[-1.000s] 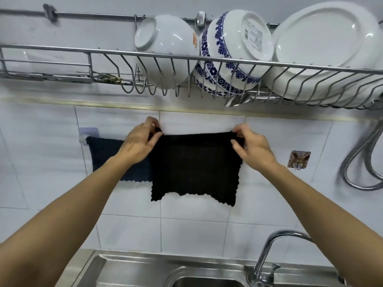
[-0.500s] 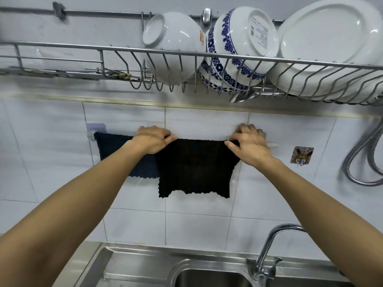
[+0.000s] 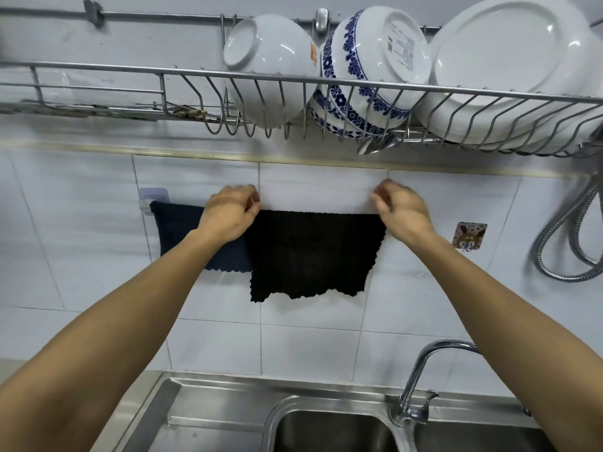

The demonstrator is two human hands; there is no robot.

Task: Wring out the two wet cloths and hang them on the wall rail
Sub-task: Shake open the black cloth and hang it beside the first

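A black cloth (image 3: 313,252) hangs over the wall rail (image 3: 148,203), its scalloped lower edge free against the tiles. To its left a dark blue cloth (image 3: 177,231) hangs on the same rail, partly behind my left forearm. My left hand (image 3: 228,213) pinches the black cloth's top left corner with curled fingers. At the top right corner, my right hand (image 3: 403,212) grips the cloth the same way. The cloths hide nearly all of the rail; only its left bracket shows.
A wire dish rack (image 3: 326,83) with a white bowl (image 3: 267,66), a blue-patterned bowl (image 3: 375,70) and a large plate (image 3: 509,66) hangs just above my hands. Below are a steel sink (image 3: 228,419) and tap (image 3: 421,370). A wall hook (image 3: 470,234) and metal hose (image 3: 574,243) sit to the right.
The black cloth went from held up in front of the wall to draped over the rail. My hands have since moved slightly apart along its top edge, spreading it.
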